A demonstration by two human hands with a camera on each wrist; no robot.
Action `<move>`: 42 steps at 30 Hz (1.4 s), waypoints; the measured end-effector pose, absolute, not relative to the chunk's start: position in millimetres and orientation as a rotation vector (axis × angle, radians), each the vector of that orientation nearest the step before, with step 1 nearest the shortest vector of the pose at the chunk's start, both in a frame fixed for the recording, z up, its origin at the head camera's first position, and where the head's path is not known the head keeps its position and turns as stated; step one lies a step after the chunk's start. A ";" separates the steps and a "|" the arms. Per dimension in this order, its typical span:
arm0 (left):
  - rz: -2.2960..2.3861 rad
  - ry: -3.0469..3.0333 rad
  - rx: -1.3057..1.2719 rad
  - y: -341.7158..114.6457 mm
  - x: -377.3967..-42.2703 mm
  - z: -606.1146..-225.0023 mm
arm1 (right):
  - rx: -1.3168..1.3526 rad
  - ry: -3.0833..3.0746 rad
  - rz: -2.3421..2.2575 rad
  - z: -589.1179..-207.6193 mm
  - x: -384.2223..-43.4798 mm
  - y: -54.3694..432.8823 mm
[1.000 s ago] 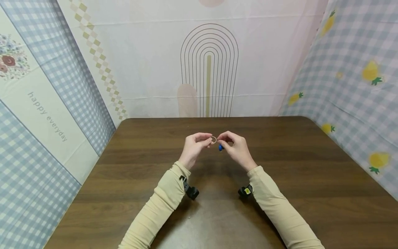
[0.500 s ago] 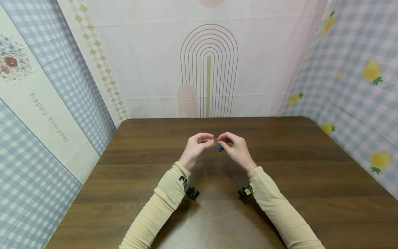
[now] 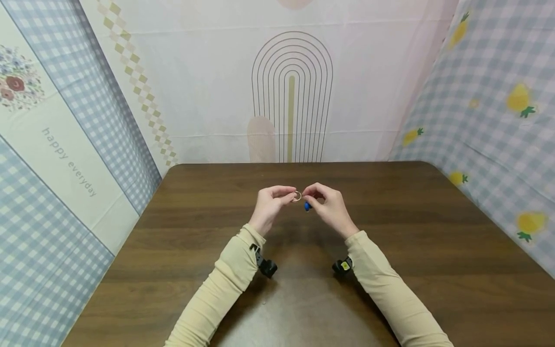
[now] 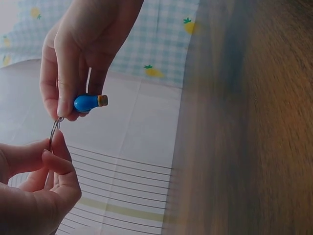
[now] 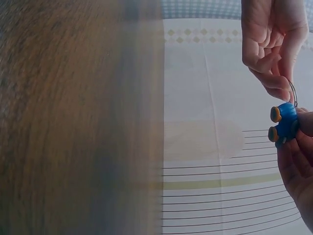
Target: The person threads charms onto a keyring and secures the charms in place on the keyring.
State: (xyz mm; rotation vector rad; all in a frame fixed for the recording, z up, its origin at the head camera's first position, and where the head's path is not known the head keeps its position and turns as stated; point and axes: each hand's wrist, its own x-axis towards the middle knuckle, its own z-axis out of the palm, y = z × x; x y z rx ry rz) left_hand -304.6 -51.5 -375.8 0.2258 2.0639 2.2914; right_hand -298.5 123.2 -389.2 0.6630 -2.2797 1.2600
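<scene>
Both hands are raised over the middle of the table, fingertips nearly meeting. My left hand (image 3: 270,206) pinches a thin metal key ring (image 3: 300,196) between thumb and fingers. Opposite it, my right hand (image 3: 331,207) pinches the keychain at the small link joining ring and charm; its thumb and fingertips cover part of that link. A blue charm (image 3: 307,206) hangs below the right fingers. From the right wrist view, the blue charm (image 5: 287,117) shows two orange-brown round ends, like feet. Seen from the left wrist, the key ring (image 4: 52,131) stands edge-on between the hands.
A brown wooden table (image 3: 208,188) spreads under both arms. Behind it hangs a white cloth (image 3: 208,86) with arch lines, and checked cloths (image 3: 490,144) close off the sides. Black wrist cameras (image 3: 267,268) hang inward from both sleeves.
My left hand shifted slightly right, its fingers covering more of the ring, then moved back left, and the ring shows more fully again. The right hand stays nearly still with the blue charm.
</scene>
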 end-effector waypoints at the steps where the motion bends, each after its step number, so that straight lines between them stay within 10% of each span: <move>1: 2.292 2.061 0.229 -51.6 -305.0 -375.9 | 0.666 -2.279 1.261 -389.1 -298.5 122.9; 42: 2.220 2.090 0.217 -53.3 -306.0 -377.2 | 0.712 -2.294 1.270 -393.1 -299.5 120.5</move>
